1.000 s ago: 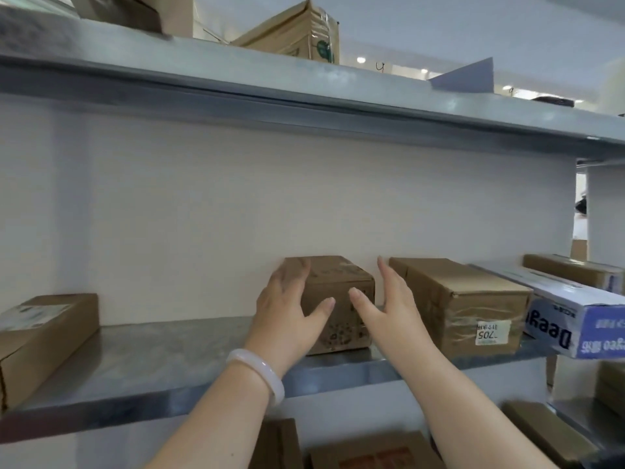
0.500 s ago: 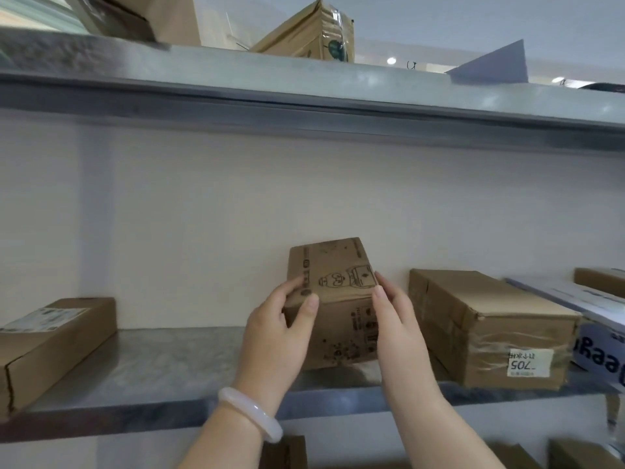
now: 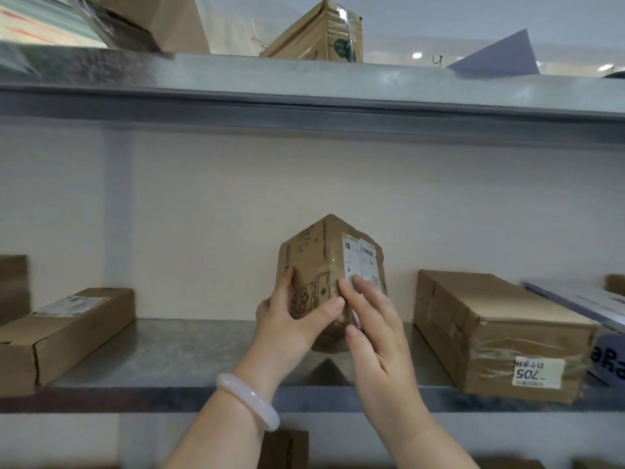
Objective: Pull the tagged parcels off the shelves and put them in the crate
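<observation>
**Step in Hand: Tag Check and Withdrawal of Parcel from Middle Shelf**

The small brown cardboard parcel with a cartoon print and a white shipping label [image 3: 329, 282] sits at frame centre, tipped onto one corner. It appears lifted clear of the grey metal shelf [image 3: 169, 353], with its shadow lying beneath it.

Grip state: the left hand [image 3: 291, 319], which wears a white bangle [image 3: 248, 399], wraps the parcel, thumb across the printed face and fingers round the left side. The right hand [image 3: 375, 326] lays nearly straight fingers flat on the labelled face, with the thumb tip at the lower edge.

Judged step: the label is turned toward the camera, which suggests tag verification before removal. The crate is not in view.

Next move, if the tag qualifies: draw the parcel straight back over the shelf's front lip, then lower it.

Clearances:
- Above: the upper metal shelf [image 3: 304, 86] is well apart from the parcel.
- Right: the long taped brown box with a "705" sticker [image 3: 500, 333] is near, so avoid swinging rightward.
- Left: there is bare shelf, with the flat brown carton [image 3: 64, 330] well apart.
</observation>
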`<action>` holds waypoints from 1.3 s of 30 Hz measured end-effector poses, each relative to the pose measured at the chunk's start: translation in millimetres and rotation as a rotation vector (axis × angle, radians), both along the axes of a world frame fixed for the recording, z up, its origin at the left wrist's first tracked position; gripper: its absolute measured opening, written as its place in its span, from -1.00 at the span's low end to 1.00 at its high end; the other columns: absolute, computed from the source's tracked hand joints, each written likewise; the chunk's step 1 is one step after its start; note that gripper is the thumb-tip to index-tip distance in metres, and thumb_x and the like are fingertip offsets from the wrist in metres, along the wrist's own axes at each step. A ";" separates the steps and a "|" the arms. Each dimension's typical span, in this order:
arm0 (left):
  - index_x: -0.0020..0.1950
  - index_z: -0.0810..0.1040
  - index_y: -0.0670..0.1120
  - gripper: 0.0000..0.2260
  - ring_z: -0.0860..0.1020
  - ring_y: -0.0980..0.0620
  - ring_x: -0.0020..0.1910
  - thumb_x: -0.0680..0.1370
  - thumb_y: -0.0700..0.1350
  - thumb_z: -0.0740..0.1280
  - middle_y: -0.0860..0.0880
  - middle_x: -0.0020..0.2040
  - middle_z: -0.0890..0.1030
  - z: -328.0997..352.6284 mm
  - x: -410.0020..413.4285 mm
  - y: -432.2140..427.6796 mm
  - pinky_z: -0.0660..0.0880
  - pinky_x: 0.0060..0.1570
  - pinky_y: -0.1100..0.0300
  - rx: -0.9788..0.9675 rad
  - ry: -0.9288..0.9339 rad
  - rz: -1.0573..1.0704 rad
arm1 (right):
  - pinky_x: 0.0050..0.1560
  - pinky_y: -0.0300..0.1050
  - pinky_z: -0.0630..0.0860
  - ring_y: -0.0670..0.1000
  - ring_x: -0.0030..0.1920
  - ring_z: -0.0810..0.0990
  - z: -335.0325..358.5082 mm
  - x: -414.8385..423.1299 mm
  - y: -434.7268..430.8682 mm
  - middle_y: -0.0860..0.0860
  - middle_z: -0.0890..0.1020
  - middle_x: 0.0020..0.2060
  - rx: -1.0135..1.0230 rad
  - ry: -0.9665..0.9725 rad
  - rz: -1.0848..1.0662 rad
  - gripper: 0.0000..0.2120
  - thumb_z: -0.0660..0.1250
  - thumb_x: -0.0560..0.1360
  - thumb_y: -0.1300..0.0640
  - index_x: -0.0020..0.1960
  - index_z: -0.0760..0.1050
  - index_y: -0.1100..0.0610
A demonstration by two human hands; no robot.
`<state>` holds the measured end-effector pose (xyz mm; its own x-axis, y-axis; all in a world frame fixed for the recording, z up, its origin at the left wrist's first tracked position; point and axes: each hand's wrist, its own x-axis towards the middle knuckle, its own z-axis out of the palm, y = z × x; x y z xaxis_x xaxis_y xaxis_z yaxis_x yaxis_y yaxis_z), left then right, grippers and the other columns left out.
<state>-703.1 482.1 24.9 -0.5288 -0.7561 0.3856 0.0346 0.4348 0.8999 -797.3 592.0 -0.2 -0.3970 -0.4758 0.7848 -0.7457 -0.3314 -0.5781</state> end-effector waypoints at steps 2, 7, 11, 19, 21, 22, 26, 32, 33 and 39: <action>0.54 0.14 0.23 0.02 0.41 -0.05 0.35 0.13 0.37 0.46 -0.03 0.42 0.32 -2.6 -0.4 -0.1 0.44 0.32 -0.09 0.019 0.062 -0.001 | 0.43 -0.07 0.19 -0.24 0.46 0.17 -1.8 -5.6 0.6 -0.43 0.30 0.36 -0.015 -0.016 0.040 -0.57 0.19 0.54 0.05 0.27 0.41 -0.42; 0.49 0.25 0.21 -0.13 0.60 0.10 0.16 0.21 0.29 0.45 0.07 0.30 0.56 -3.6 6.7 -3.2 0.59 0.08 0.10 0.142 0.269 -0.135 | 0.23 -0.41 0.28 -0.39 0.41 0.11 -3.5 -20.5 2.1 -0.42 0.18 0.42 0.015 -0.171 0.043 -0.52 0.27 0.59 0.07 0.35 0.31 -0.43; 0.47 0.29 0.25 -0.19 0.60 0.15 0.16 0.24 0.34 0.39 0.12 0.27 0.59 -9.0 9.3 -6.6 0.53 0.15 0.12 0.213 0.326 -0.141 | 0.30 -0.27 0.41 -0.32 0.30 0.40 -0.1 -22.5 -2.3 -0.28 0.45 0.33 0.043 -0.305 0.192 -0.54 0.29 0.58 0.13 0.35 0.36 -0.32; 0.37 0.46 0.24 -0.45 0.53 0.17 0.26 0.44 0.42 0.23 0.15 0.26 0.59 -11.7 31.4 -21.0 0.48 0.22 0.15 0.097 0.337 0.002 | 0.21 -0.10 0.51 -0.30 0.17 0.45 6.8 -5.5 -24.8 -0.27 0.51 0.19 0.075 -0.251 0.099 -0.58 0.42 0.47 -0.03 0.29 0.46 -0.25; 0.34 0.40 0.40 -0.50 0.49 0.25 0.28 0.43 0.47 0.18 0.25 0.30 0.52 -8.5 40.4 -25.4 0.49 0.21 0.21 0.004 0.317 0.058 | 0.17 -0.20 0.51 -0.29 0.15 0.46 9.1 0.5 -34.5 -0.24 0.51 0.21 0.084 -0.253 0.105 -0.59 0.42 0.45 -0.08 0.28 0.46 -0.26; 0.30 0.33 0.51 -0.56 0.46 0.27 0.29 0.43 0.46 0.19 0.29 0.31 0.47 -6.6 44.4 -26.8 0.49 0.17 0.26 -0.039 0.294 0.076 | 0.16 -0.23 0.51 -0.28 0.16 0.46 10.4 3.1 -39.7 -0.23 0.51 0.21 0.096 -0.235 0.112 -0.58 0.42 0.46 -0.08 0.30 0.46 -0.25; 0.20 0.34 0.55 -0.67 0.46 0.16 0.32 0.46 0.29 0.26 0.27 0.31 0.48 -7.2 58.3 -43.6 0.49 0.24 0.05 -0.120 0.251 0.139 | 0.13 -0.39 0.44 -0.30 0.19 0.44 13.3 11.1 -59.2 -0.24 0.49 0.22 0.161 -0.134 0.150 -0.54 0.40 0.50 0.02 0.35 0.40 -0.25; 0.09 0.51 0.33 -0.69 0.57 0.39 -0.03 0.38 0.30 0.38 0.39 -0.01 0.61 -6.9 67.2 -63.6 0.48 -0.17 0.48 -0.136 0.151 0.217 | -0.01 -0.56 0.38 -0.46 0.14 0.38 4.5 15.3 -80.3 -0.29 0.45 0.17 0.208 -0.103 0.152 -0.53 0.36 0.53 0.07 0.26 0.34 -0.41; 0.10 0.51 0.31 -0.64 0.56 0.40 -0.04 0.34 0.32 0.39 0.41 -0.03 0.60 -5.9 66.1 -65.2 0.47 -0.18 0.49 -0.135 0.137 0.218 | 0.06 -0.48 0.42 -0.39 0.17 0.40 2.7 14.2 -83.3 -0.25 0.45 0.20 0.222 -0.101 0.148 -0.52 0.35 0.53 0.06 0.31 0.33 -0.38; 0.10 0.49 0.27 -0.69 0.59 0.21 0.04 0.41 0.25 0.44 0.27 -0.01 0.61 -3.7 60.0 -81.4 0.56 0.12 0.10 -0.069 0.079 0.250 | 0.23 -0.08 0.52 -0.16 0.27 0.45 2.5 10.0 -86.0 -0.20 0.43 0.30 0.277 -0.098 0.177 -0.43 0.33 0.54 0.06 0.44 0.20 -0.28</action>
